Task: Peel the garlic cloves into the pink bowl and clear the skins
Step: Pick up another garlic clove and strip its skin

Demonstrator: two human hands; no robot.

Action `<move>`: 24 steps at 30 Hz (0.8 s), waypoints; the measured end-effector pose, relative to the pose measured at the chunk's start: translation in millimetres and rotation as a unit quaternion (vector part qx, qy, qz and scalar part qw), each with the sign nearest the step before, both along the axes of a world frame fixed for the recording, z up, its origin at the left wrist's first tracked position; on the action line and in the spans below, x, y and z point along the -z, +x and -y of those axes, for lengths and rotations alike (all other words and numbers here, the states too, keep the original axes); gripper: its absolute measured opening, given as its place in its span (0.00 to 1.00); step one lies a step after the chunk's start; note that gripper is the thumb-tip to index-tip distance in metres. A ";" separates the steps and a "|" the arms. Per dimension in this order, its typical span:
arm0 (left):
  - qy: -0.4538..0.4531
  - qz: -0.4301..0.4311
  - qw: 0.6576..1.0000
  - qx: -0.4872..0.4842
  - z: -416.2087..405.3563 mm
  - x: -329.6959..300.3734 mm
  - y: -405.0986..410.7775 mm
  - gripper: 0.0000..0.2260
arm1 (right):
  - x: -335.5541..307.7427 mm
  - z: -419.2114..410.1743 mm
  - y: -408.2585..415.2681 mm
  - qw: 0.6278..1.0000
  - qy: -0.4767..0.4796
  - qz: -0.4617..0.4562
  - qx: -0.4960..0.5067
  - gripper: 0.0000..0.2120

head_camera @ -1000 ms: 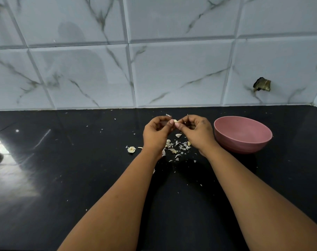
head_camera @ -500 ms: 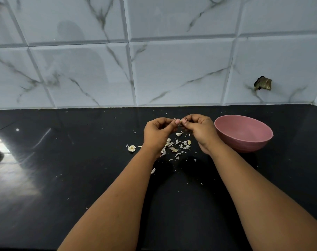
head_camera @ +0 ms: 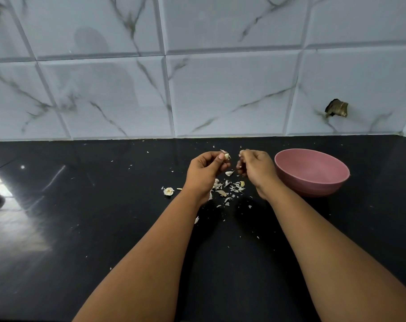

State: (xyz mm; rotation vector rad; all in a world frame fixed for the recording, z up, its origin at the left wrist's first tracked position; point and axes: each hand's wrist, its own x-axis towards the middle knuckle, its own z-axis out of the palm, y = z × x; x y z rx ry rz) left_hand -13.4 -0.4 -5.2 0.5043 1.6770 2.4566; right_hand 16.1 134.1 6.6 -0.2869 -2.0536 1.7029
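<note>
My left hand (head_camera: 205, 171) pinches a small pale garlic clove (head_camera: 226, 155) between thumb and fingertips, above the black counter. A short gap to its right, my right hand (head_camera: 255, 169) pinches a bit of garlic skin (head_camera: 241, 152) with curled fingers. Below and between the hands lies a heap of torn skins (head_camera: 232, 188). One loose clove (head_camera: 229, 173) lies on the counter between the hands. The pink bowl (head_camera: 311, 173) stands just right of my right hand; its visible inside looks empty.
A garlic root stub (head_camera: 168, 191) lies left of my left wrist. Skin flakes are scattered across the black counter (head_camera: 104, 217). The marble tiled wall (head_camera: 197, 89) closes the back, with a broken hole (head_camera: 336, 108) above the bowl.
The hands, pinched together on the clove before, have pulled apart. The left keeps the clove and the right has come away with a piece of skin.
</note>
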 end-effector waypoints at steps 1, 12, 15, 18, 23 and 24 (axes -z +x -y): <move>-0.004 -0.001 1.000 -0.002 -0.2 0.1 0.1 0.04 | 1.7 -2.6 -0.4 0.998 0.062 0.000 0.016 0.18; -0.013 0.036 0.997 -0.068 2.3 -1.0 -1.7 0.04 | 3.7 0.0 1.8 0.994 0.088 -0.060 -0.004 0.04; -0.017 0.023 0.998 -0.052 0.6 -0.9 -0.3 0.03 | 3.1 4.3 4.4 0.994 0.074 -0.076 -0.040 0.05; -0.023 0.004 0.999 -0.037 -1.2 -0.5 0.6 0.04 | 4.0 9.7 7.0 0.994 0.049 -0.074 -0.065 0.09; -0.023 -0.017 0.999 -0.024 -1.0 0.7 1.7 0.04 | 2.1 8.1 7.4 0.994 -0.013 -0.073 -0.077 0.08; -0.022 -0.020 0.999 -0.025 -0.9 0.7 1.8 0.04 | 1.6 7.4 7.0 0.994 -0.030 -0.067 -0.077 0.09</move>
